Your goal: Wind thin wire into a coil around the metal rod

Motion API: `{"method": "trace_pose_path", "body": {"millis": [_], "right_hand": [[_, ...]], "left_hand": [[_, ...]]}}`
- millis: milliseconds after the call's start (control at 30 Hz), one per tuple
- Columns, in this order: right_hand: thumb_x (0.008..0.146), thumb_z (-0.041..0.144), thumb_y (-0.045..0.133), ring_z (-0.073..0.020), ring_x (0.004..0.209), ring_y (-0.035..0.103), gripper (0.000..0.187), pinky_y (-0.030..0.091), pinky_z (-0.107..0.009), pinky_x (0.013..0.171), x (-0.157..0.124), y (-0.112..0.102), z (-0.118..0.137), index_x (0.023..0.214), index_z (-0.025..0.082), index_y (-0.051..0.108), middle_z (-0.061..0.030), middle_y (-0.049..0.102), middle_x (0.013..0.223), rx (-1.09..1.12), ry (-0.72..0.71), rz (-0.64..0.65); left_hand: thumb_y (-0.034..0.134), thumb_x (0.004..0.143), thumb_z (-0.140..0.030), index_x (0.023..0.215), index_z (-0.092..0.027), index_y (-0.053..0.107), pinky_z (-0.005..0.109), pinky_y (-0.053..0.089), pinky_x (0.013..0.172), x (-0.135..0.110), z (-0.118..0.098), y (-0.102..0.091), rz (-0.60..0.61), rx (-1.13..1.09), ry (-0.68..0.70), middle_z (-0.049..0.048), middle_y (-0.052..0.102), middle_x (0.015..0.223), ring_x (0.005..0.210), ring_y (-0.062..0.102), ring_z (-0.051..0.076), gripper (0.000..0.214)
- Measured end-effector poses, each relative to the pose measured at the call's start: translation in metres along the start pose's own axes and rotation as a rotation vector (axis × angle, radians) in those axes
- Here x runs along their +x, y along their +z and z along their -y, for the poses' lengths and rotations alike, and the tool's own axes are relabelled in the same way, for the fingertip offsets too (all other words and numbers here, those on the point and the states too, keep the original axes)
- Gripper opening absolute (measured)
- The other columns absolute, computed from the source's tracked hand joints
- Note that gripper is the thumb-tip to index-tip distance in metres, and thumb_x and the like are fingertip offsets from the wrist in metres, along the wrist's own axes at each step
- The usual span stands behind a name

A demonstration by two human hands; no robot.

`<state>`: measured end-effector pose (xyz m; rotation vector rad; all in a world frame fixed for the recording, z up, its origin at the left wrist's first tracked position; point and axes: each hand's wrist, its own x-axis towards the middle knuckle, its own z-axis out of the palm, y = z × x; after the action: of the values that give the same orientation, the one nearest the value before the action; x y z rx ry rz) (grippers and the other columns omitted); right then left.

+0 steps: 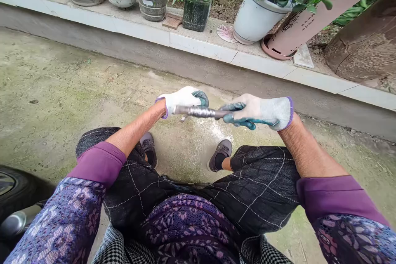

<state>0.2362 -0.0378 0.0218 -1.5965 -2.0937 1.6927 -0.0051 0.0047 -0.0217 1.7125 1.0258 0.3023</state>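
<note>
My right hand [250, 111], in a white glove with a teal coating, grips one end of a slim grey-brown rod [220, 114]. Shiny silver wire [199, 111] is wound in a thick coil about the rod's middle. The rod lies nearly level, its far end pointing left, in front of my left wrist. My left hand [188, 97], gloved the same way, is just beyond the coil with its fingers curled in. What those fingers hold, if anything, is hidden from me.
Potted plants, among them a white pot [255, 16] and a dark square pot [197, 13], line a tiled ledge [201, 47] ahead. White powder [213, 128] is scattered on the concrete floor between my shoes. A black tyre [24, 192] stands at the lower left.
</note>
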Motion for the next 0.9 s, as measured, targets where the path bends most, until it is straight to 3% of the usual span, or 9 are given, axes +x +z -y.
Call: {"method": "trace_pose_path", "body": {"millis": [100,167,267,400,567,667,800,900], "right_hand": [[0.08,0.04,0.07,-0.009,0.046,0.043,0.031,0.029,-0.023,0.04,0.007,0.003,-0.003,0.102,0.019,0.076,0.0005,0.056,0.063,-0.306,0.096,0.063],[0.083,0.034,0.066,-0.0113,0.049,0.045,0.023,0.03,-0.026,0.044,0.015,0.004,-0.003,0.096,0.018,0.076,-0.0021,0.058,0.064,-0.555,0.183,-0.034],[0.088,0.038,0.061,-0.0161,0.059,0.051,0.026,0.032,-0.029,0.053,0.023,0.002,-0.002,0.101,0.02,0.076,-0.0065,0.065,0.074,-0.821,0.259,-0.214],[0.092,0.046,0.055,-0.0212,0.072,0.058,0.036,0.033,-0.031,0.058,0.024,-0.004,-0.004,0.115,0.023,0.072,-0.0092,0.071,0.091,-0.88,0.223,-0.433],[0.091,0.046,0.057,-0.0211,0.073,0.06,0.034,0.038,-0.03,0.06,0.026,-0.009,-0.012,0.11,0.023,0.073,-0.0066,0.07,0.084,-0.725,0.11,-0.653],[0.087,0.04,0.064,-0.016,0.063,0.055,0.028,0.04,-0.028,0.055,0.028,-0.008,-0.012,0.104,0.021,0.074,-0.0029,0.065,0.073,-0.499,0.025,-0.726],[0.082,0.043,0.071,-0.0087,0.045,0.042,0.032,0.037,-0.024,0.039,0.028,-0.004,-0.007,0.099,0.017,0.072,0.002,0.054,0.062,-0.011,-0.068,-0.697],[0.08,0.043,0.075,-0.0064,0.04,0.039,0.034,0.034,-0.022,0.033,0.026,-0.003,-0.001,0.097,0.014,0.07,0.0034,0.052,0.059,0.248,-0.153,-0.671]], "left_hand": [[0.056,0.075,-0.01,0.094,-0.013,0.076,0.019,0.045,0.05,-0.001,0.001,-0.002,0.003,0.048,0.002,0.0036,0.072,0.08,0.052,0.055,0.008,0.028],[0.057,0.074,-0.01,0.092,-0.013,0.076,0.02,0.044,0.048,0.001,0.005,0.001,0.027,0.083,-0.042,0.0027,0.07,0.074,0.049,0.054,0.008,0.027],[0.059,0.074,-0.011,0.088,-0.013,0.075,0.02,0.042,0.046,0.006,0.011,0.008,0.053,0.062,-0.111,0.0015,0.069,0.07,0.045,0.051,0.007,0.021],[0.059,0.078,-0.013,0.093,-0.013,0.074,0.019,0.045,0.047,0.011,0.014,0.011,0.031,-0.091,-0.083,0.0041,0.073,0.086,0.048,0.055,0.006,0.021],[0.058,0.084,-0.015,0.104,-0.012,0.074,0.018,0.046,0.047,0.01,0.012,0.008,-0.004,-0.232,-0.075,0.0058,0.072,0.087,0.05,0.056,0.005,0.026],[0.059,0.085,-0.015,0.11,-0.013,0.074,0.018,0.047,0.047,0.008,0.012,0.008,0.014,-0.322,-0.065,0.0074,0.074,0.096,0.05,0.057,0.005,0.029],[0.06,0.084,-0.013,0.125,-0.017,0.069,0.018,0.047,0.047,0.008,0.015,0.007,0.051,-0.42,-0.041,0.0082,0.074,0.114,0.049,0.056,0.003,0.042],[0.062,0.083,-0.012,0.132,-0.017,0.064,0.018,0.047,0.046,0.007,0.016,0.007,0.03,-0.446,-0.057,0.0079,0.075,0.112,0.047,0.055,0.003,0.05]]}}
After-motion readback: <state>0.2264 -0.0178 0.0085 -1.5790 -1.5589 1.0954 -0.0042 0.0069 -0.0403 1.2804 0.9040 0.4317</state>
